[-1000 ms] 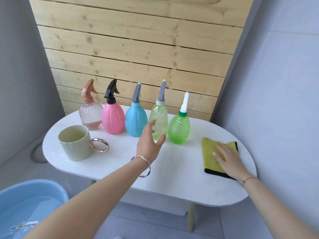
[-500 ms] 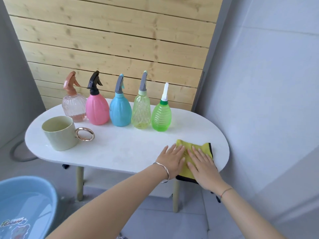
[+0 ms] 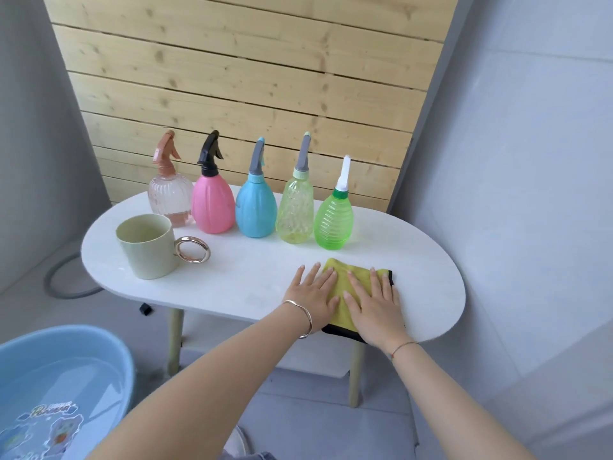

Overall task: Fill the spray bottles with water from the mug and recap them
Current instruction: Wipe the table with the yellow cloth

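Bottles: the peach bottle [image 3: 170, 197], pink bottle [image 3: 212, 204], blue bottle [image 3: 255, 210], yellow-green bottle [image 3: 295, 214] and green bottle [image 3: 333, 220] are stood upright in a close row behind and to the right of the mug [image 3: 146, 247]. All are capped.
Mug: it is set upright with its ring handle turned right. The water level cannot be told.
Hands: the left hand [image 3: 311, 297] and right hand [image 3: 374, 303] are laid flat, fingers straight, on the cloth [image 3: 348, 266], right of the mug and nearer the table [image 3: 414, 260] edge. Nothing is gripped.
Basin [image 3: 66, 360]: it is seen below and left of the mug.
Risk: the cloth overhangs the edge, so it could be dragged off. A neighbour could be toppled when 1 bottle is pulled from the tight row.
Count: 5 bottles, 1 mug, 1 cloth, 1 basin, 2 hands.
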Demonstrator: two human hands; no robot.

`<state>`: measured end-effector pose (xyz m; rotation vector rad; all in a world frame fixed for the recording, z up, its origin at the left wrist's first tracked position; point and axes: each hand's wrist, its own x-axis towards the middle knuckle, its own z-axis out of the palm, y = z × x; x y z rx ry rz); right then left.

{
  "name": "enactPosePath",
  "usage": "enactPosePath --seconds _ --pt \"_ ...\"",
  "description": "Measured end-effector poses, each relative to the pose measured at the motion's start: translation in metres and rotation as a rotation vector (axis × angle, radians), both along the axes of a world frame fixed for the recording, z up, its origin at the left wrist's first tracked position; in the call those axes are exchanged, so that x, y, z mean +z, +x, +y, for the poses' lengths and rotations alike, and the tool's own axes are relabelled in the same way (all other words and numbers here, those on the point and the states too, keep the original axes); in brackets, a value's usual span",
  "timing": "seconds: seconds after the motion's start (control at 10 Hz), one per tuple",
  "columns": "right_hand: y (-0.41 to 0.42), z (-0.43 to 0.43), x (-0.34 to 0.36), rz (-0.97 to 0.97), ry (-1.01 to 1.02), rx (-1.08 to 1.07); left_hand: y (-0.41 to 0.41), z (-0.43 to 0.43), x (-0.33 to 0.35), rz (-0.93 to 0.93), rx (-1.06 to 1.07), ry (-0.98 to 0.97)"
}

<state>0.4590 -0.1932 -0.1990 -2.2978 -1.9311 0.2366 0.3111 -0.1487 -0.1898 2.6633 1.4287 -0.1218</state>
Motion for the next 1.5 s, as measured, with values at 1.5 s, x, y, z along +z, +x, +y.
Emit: enactPosePath --seconds 1.5 --pt "-0.255 0.09 0.006 -0.061 -0.032 0.319 -0.362 -0.041 0.034 -1.488 1.034 -0.393"
